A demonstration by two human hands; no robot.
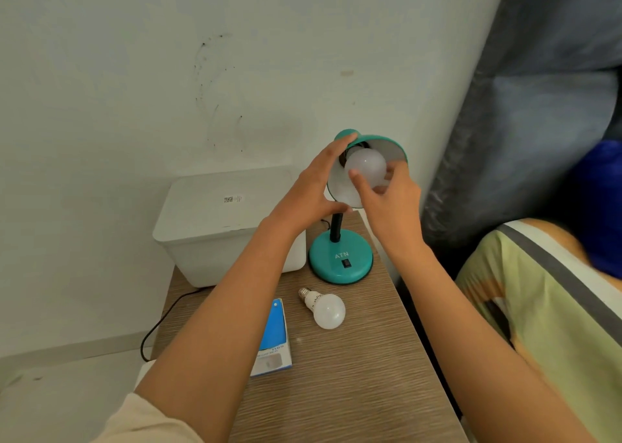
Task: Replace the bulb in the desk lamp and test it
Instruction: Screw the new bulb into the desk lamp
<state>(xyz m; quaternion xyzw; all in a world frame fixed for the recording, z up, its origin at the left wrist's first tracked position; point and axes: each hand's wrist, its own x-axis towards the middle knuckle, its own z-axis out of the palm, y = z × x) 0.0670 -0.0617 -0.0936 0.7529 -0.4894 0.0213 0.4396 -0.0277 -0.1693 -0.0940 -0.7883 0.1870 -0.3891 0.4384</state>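
**Two bulbs, one lamp, both hands at the shade**

There is one desk lamp (pixel 340 257), turquoise, with a round base that carries the letters ATN and a black switch, a black flexible neck, and a shade (pixel 387 143) tilted so that its white inside faces the camera. There are two white bulbs. One bulb (pixel 365 166) sits inside the shade, at the socket. The second bulb (pixel 324 309) lies on its side on the wooden tabletop (pixel 353 375), just in front of the lamp base, with its metal screw cap pointing toward the back left. Beside it, to the left, lies one blue and white bulb box (pixel 273 338), flat. One white lidded container (pixel 222 230) stands at the back of the tabletop, left of the lamp, and one black cable (pixel 161 321) hangs down at the left edge.

The left hand (pixel 309 190) is spread wide and holds the shade from its left side; the fingertips reach the top of the shade and the thumb lies under the lower rim. The right hand (pixel 390 200) is half closed around the bulb in the shade, thumb on the front of the globe and the other fingers behind it.

Both forearms are bare and reach forward and upward from the bottom of the view, the left one crossing over the bulb box. At the right is a bed (pixel 538 308) with a striped cover.
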